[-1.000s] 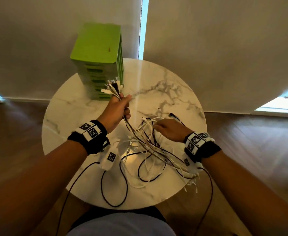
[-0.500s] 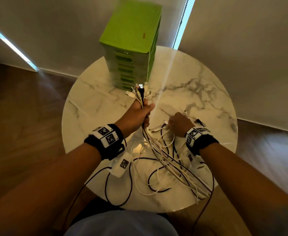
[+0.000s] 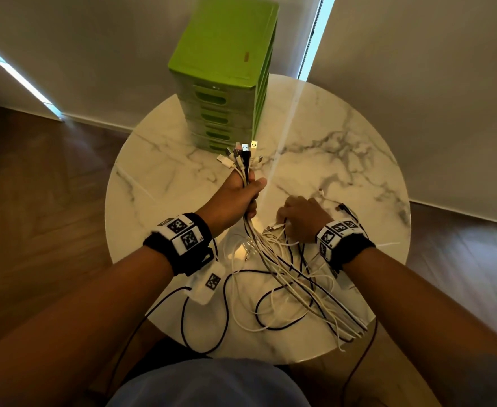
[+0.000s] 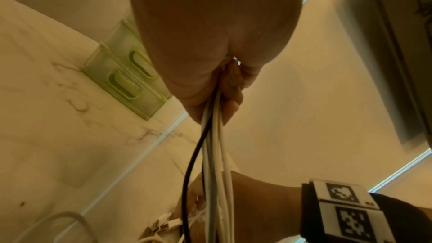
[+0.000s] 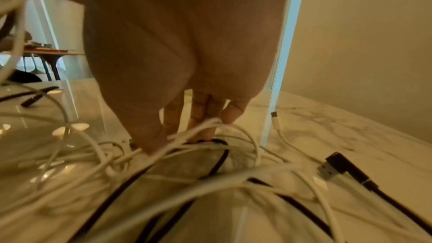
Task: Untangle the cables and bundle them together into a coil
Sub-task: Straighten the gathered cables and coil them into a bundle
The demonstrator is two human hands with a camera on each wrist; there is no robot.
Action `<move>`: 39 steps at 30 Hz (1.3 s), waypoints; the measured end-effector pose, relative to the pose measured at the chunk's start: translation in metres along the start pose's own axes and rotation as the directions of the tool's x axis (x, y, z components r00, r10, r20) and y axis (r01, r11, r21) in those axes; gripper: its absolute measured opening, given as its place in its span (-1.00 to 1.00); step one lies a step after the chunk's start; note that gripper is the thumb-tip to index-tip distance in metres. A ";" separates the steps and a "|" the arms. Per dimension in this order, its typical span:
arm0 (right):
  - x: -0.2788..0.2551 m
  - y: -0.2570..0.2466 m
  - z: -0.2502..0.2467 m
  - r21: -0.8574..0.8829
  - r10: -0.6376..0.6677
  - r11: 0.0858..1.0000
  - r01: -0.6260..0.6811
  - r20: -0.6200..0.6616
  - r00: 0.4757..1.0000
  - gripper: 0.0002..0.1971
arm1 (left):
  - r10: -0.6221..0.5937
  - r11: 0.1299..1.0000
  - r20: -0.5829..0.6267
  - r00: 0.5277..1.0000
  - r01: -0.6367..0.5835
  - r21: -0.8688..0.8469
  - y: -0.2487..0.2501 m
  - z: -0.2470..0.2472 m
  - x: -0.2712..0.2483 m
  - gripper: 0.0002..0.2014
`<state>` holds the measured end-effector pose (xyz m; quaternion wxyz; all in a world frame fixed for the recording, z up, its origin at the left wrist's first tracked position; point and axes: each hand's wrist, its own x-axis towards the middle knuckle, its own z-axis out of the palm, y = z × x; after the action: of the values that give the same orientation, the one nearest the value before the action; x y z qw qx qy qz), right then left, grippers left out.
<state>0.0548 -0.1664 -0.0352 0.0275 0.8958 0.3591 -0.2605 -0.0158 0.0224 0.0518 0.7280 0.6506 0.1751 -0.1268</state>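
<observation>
My left hand (image 3: 238, 198) grips a bundle of white and black cables (image 3: 288, 277) just below their plug ends (image 3: 244, 155), which stick up out of the fist. The wrist view shows the strands (image 4: 217, 154) hanging from the closed left hand (image 4: 210, 43). They trail down to a loose tangle (image 5: 210, 182) on the round marble table (image 3: 168, 177). My right hand (image 3: 298, 218) reaches down into that tangle. Its thumb and fingertips (image 5: 205, 128) close on white strands there.
A green drawer unit (image 3: 226, 69) stands at the back of the table, just beyond the plug ends. A black angled USB plug (image 5: 336, 163) and a white plug (image 5: 275, 117) lie loose to the right. Some cables hang over the table's near edge. Wood floor lies all around the table.
My view has swung, so the table sits differently in frame. The left hand now holds the plug ends more upright, nearer the drawer unit. The right hand stays in the tangle.
</observation>
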 end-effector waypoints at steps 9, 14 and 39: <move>-0.005 0.018 -0.012 -0.002 0.126 0.992 -0.129 -0.216 0.968 -0.72 | -0.001 1.000 -0.001 1.000 0.001 -0.013 -0.002 -0.005 -0.012 -0.76; -0.014 0.033 -0.053 0.516 0.121 0.853 0.073 -0.332 0.936 -0.83 | 0.036 0.999 0.007 0.999 -0.036 0.012 0.000 -0.005 -0.015 -0.77; -0.103 -0.071 -0.087 0.585 0.185 0.804 0.107 -0.418 0.890 -0.84 | 0.274 0.959 0.053 0.960 -0.277 0.055 0.017 0.012 -0.035 -0.71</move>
<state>-0.0153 -0.1574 0.0999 -0.3329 0.9017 0.2369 -0.1417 -0.0395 0.0108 0.0833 0.7219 0.6878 0.0623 -0.0443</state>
